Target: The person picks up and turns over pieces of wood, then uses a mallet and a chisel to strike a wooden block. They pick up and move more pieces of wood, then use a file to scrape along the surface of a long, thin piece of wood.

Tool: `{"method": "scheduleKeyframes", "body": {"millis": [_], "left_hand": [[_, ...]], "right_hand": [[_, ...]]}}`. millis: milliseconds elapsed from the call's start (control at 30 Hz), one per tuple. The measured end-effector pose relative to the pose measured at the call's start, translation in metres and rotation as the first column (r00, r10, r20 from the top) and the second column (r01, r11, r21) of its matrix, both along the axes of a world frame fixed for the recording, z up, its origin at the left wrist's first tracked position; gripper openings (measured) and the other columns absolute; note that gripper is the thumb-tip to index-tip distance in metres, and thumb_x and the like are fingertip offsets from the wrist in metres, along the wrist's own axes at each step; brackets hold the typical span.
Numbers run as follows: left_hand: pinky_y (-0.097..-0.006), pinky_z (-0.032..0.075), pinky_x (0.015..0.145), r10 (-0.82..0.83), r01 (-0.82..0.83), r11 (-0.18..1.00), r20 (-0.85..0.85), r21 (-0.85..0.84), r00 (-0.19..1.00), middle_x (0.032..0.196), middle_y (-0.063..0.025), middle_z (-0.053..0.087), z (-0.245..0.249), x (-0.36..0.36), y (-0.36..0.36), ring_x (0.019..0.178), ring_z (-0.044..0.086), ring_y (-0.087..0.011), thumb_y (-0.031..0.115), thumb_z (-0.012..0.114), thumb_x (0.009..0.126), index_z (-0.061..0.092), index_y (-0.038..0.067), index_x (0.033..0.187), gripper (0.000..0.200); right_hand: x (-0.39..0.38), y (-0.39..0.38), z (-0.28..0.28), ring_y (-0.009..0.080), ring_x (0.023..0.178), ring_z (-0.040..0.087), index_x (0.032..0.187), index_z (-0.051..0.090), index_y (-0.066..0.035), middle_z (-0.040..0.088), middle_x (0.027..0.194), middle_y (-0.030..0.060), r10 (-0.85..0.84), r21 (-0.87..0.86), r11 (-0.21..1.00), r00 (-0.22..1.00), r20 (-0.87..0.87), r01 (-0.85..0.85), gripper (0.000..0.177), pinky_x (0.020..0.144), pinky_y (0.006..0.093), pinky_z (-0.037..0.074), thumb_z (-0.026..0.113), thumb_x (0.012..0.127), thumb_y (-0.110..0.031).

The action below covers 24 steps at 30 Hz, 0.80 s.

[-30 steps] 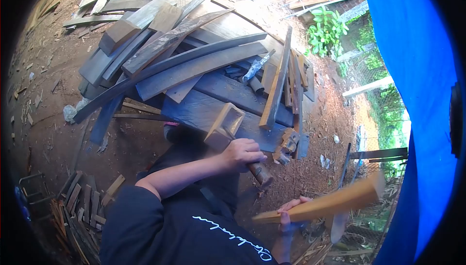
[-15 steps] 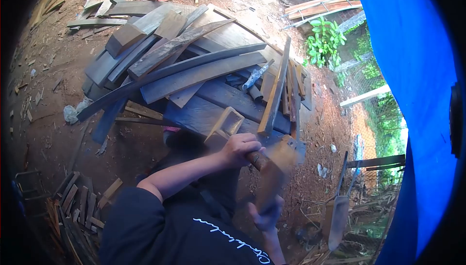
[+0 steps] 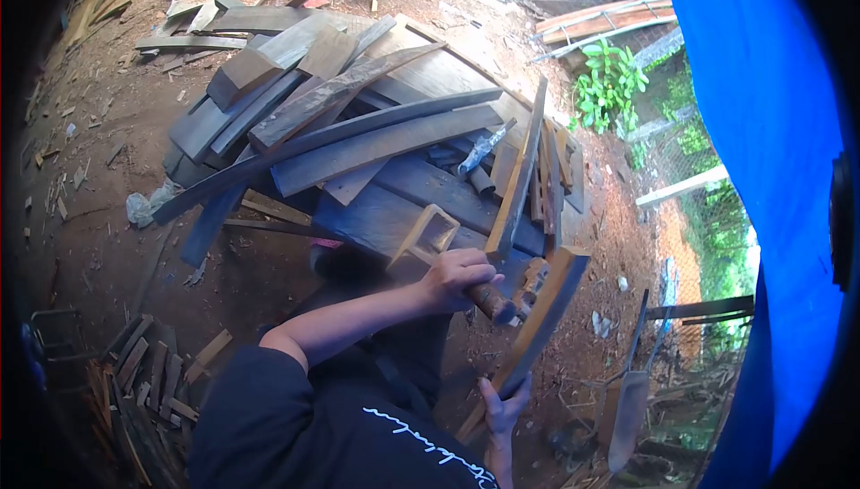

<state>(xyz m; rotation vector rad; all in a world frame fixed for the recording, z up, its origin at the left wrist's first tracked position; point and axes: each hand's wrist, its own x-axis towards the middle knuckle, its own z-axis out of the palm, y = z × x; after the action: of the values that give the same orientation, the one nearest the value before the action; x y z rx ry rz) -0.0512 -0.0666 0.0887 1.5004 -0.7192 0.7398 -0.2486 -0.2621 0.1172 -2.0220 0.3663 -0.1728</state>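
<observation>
My left hand is wrapped round a thick, round brown wooden handle with a dark end. Whatever tool it belongs to, I cannot make out. Lower down, my right hand grips a long, slightly curved wooden plank near its lower part, fingers closed on its edge. The plank slants up to the right, just right of the handle's end. Behind it shows a notched wooden block, partly hidden. A small wooden frame with a rectangular opening stands beside my left hand on the workbench.
Loose planks are heaped over the bench ahead. Cut offcuts lie in a pile at lower left. A blue tarp hangs on the right, near a long-handled tool. Wood chips and scraps litter the dirt ground.
The plank was blurred and overlapping the handle's end; now it is sharp, further right and reaching higher. My right hand has moved slightly right. My left hand keeps its grip.
</observation>
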Motion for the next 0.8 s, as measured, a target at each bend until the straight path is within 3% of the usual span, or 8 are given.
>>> {"method": "scheduleKeyframes", "body": {"millis": [233, 333, 367, 433, 467, 633, 700, 800], "left_hand": [[-0.0372, 0.041, 0.048, 0.005, -0.002, 1.0, 0.111, -0.031, 0.994, 0.063, -0.0071, 0.051, 0.003, 0.027, -0.013, 0.054, 0.053, -0.0262, 0.015, 0.073, 0.082, 0.055, 0.007, 0.072, 0.022], [-0.0377, 0.043, 0.05, 0.036, -0.042, 0.996, 0.071, 0.078, 0.997, 0.064, -0.0073, 0.051, -0.004, 0.032, -0.007, 0.056, 0.055, -0.0264, 0.017, 0.071, 0.083, 0.057, 0.007, 0.074, 0.019], [-0.0377, 0.043, 0.05, 0.033, -0.039, 0.996, 0.07, 0.077, 0.997, 0.064, -0.0073, 0.051, -0.006, 0.031, -0.007, 0.056, 0.055, -0.0264, 0.017, 0.071, 0.083, 0.057, 0.007, 0.074, 0.019], [-0.0378, 0.043, 0.05, 0.014, -0.02, 0.998, 0.111, 0.055, 0.994, 0.064, -0.0072, 0.051, -0.008, 0.028, -0.01, 0.056, 0.054, -0.0265, 0.016, 0.071, 0.083, 0.057, 0.007, 0.073, 0.02], [-0.0375, 0.043, 0.05, 0.008, -0.018, 0.997, 0.127, 0.076, 0.992, 0.064, -0.007, 0.051, -0.011, 0.027, -0.008, 0.056, 0.055, -0.0265, 0.015, 0.071, 0.082, 0.056, 0.007, 0.071, 0.021], [-0.0363, 0.042, 0.05, 0.02, -0.028, 0.998, 0.114, 0.064, 0.993, 0.065, -0.0068, 0.051, -0.011, 0.024, -0.005, 0.056, 0.054, -0.0254, 0.014, 0.073, 0.081, 0.056, 0.007, 0.073, 0.02], [-0.0361, 0.041, 0.05, 0.065, -0.065, 0.998, 0.046, -0.006, 0.997, 0.066, -0.0069, 0.052, -0.007, 0.027, -0.005, 0.056, 0.054, -0.0243, 0.013, 0.073, 0.08, 0.056, 0.007, 0.076, 0.018], [-0.0392, 0.044, 0.055, 0.06, -0.065, 0.997, -0.091, -0.052, 0.994, 0.067, -0.0096, 0.052, 0.001, 0.036, -0.007, 0.062, 0.056, -0.0299, 0.012, 0.071, 0.079, 0.055, 0.006, 0.075, 0.017]], "right_hand": [[0.007, 0.004, 0.04, 0.0137, 0.081, 0.051, 0.112, 0.044, -0.003, 0.051, 0.096, 0.0048, 0.018, -0.185, 0.982, 0.948, 0.319, 0.043, 0.055, 0.075, 0.0284, 0.044, 0.077, 0.07, -0.018], [0.004, 0.011, 0.043, 0.0156, 0.066, 0.052, 0.106, 0.044, -0.005, 0.055, 0.077, 0.0044, -0.006, 0.119, 0.992, 0.922, 0.388, -0.044, 0.053, 0.069, 0.0297, 0.046, 0.078, 0.069, -0.021], [0.006, 0.009, 0.036, 0.0156, 0.066, 0.052, 0.106, 0.044, -0.005, 0.055, 0.077, 0.0044, -0.008, 0.118, 0.992, 0.922, 0.387, -0.041, 0.053, 0.069, 0.0297, 0.046, 0.078, 0.069, -0.021], [0.012, -0.001, 0.018, 0.0156, 0.06, 0.052, 0.104, 0.046, -0.004, 0.054, 0.07, 0.0028, 0.203, -0.373, 0.921, 0.954, 0.223, -0.109, 0.053, 0.064, 0.0288, 0.046, 0.08, 0.068, -0.023], [0.014, 0.009, 0.034, 0.0158, 0.065, 0.053, 0.102, 0.047, -0.004, 0.054, 0.076, 0.0028, 0.066, -0.207, 0.974, 0.987, -0.147, -0.096, 0.054, 0.065, 0.0297, 0.046, 0.082, 0.066, -0.024], [0.007, 0.0, 0.051, 0.0148, 0.067, 0.053, 0.102, 0.048, -0.004, 0.051, 0.076, 0.0018, 0.049, -0.088, 0.995, 0.987, 0.15, -0.036, 0.052, 0.066, 0.0286, 0.046, 0.081, 0.066, -0.021], [0.007, 0.007, 0.053, 0.0142, 0.065, 0.053, 0.102, 0.048, -0.005, 0.051, 0.075, 0.0021, 0.012, 0.209, 0.974, 0.95, 0.311, -0.081, 0.05, 0.065, 0.0277, 0.046, 0.08, 0.067, -0.02], [0.025, 0.008, 0.059, 0.0137, 0.063, 0.053, 0.103, 0.047, -0.006, 0.051, 0.075, 0.0025, 0.122, -0.014, 0.992, 0.992, 0.04, -0.122, 0.051, 0.064, 0.0273, 0.045, 0.08, 0.067, -0.021]]}}
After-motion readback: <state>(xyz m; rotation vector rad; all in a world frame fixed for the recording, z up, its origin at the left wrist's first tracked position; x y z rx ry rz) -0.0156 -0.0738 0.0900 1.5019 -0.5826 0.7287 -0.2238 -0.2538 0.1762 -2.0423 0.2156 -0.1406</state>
